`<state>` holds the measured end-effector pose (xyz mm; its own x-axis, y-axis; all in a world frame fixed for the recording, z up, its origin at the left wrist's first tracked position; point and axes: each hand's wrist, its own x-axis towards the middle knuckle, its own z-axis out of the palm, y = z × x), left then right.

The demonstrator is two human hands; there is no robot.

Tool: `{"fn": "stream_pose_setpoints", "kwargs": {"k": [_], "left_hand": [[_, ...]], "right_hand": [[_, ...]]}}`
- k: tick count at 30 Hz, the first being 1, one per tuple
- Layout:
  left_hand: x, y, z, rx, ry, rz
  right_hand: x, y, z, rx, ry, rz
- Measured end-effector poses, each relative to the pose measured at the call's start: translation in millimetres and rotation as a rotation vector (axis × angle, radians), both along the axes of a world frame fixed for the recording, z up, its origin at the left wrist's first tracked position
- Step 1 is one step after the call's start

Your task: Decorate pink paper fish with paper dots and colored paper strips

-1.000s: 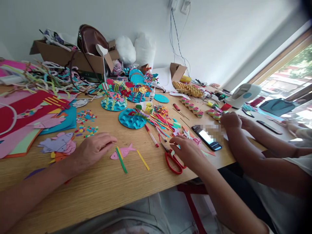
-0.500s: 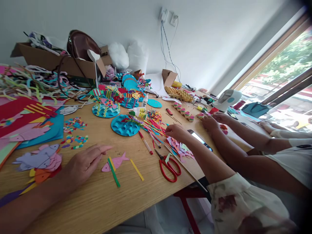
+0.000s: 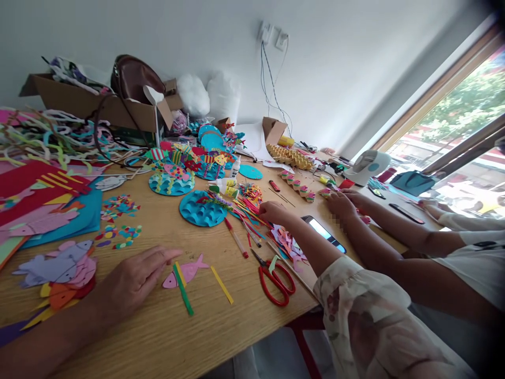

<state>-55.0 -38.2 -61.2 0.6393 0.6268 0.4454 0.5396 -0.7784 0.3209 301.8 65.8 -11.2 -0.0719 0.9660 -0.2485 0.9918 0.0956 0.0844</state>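
Note:
My left hand [image 3: 138, 279] rests on the table with fingers stretched out and nothing in it. Just right of its fingertips lies a pink paper fish [image 3: 190, 271], crossed by a green strip [image 3: 184, 296] and a short yellow strip. A separate yellow strip [image 3: 221, 285] sits to its right. My right hand [image 3: 274, 213] is over the pile of coloured paper strips [image 3: 252, 206], fingers curled at the pile's edge; what they pinch, if anything, is hidden. Red-handled scissors [image 3: 276, 284] lie open below it, with a pale green scrap on them.
Paper fish [image 3: 74, 260], dots [image 3: 128, 237] and coloured sheets [image 3: 94, 210] lie left. Blue wavy discs [image 3: 202, 210] and glue bottles [image 3: 234, 167] stand behind. A phone [image 3: 325, 234], paper scraps [image 3: 290, 245] and a thin stick are near my right arm. Another person's hands [image 3: 341, 205] work at the right.
My right hand has moved left, closer to the strip pile, its forearm reaching further in. The left hand stays by the fish. The view has shifted slightly.

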Motion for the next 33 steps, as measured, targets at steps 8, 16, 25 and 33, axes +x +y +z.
{"fn": "stream_pose_setpoints", "kwargs": {"k": [8,16,25,33], "left_hand": [[2.1,-2.2,0.0,-0.031,-0.046,0.033],[-1.3,1.1,2.3,0.017,-0.054,0.023],[28.4,-6.1,50.5,-0.612,-0.368,0.126],[63.5,-9.1,66.3,-1.035,-0.363,0.073]], "right_hand": [[4.4,-6.4,12.4,0.032,0.085,-0.023],[7.8,-28.7,32.3,0.155,0.365,-0.122],[-65.1,-111.2,32.3,-0.195,1.335,-0.123],[-116.0,-135.6,13.1,-0.411,1.502,-0.098]]}}
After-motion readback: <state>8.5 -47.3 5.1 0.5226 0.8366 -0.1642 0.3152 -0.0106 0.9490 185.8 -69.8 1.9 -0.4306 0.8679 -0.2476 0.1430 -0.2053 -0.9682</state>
